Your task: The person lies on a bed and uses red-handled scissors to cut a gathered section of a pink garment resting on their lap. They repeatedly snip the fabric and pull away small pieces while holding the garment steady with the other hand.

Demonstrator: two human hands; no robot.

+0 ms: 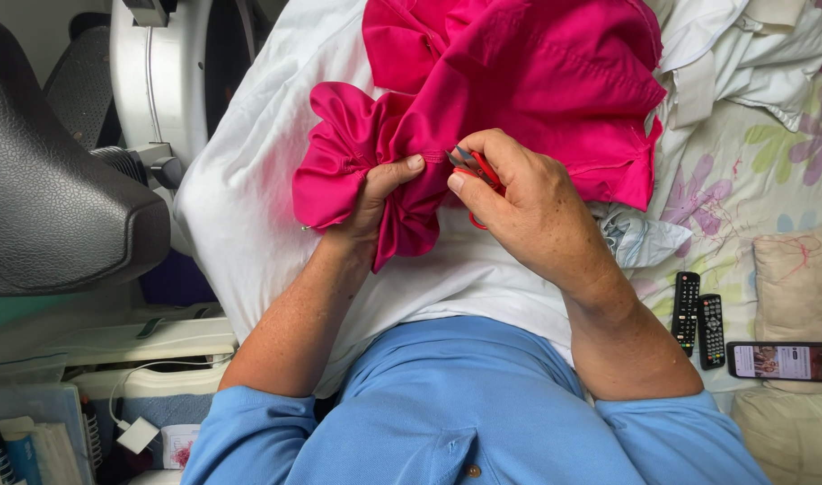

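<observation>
L hand [375, 193] bunches pink fabric [519, 81]; R hand [519, 193] fingers pinch red snips [472, 164] at seam.

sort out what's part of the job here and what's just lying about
In use: pink fabric, gripped by the left hand; small red snips in the right hand; white pillow underneath.

Lying about: two remotes, phone, white cloth.

Both forearms reach forward from short blue sleeves, bare from above the elbow, and angle inward so the 2 hands meet close together at the centre. The left hand [375, 193] is closed in a fist-like pinch, its thumb lying flat on top and pointing toward the other hand. The right hand [519, 193] shows its back, wrist bent inward, fingers curled, thumb and forefinger pinched together.
</observation>
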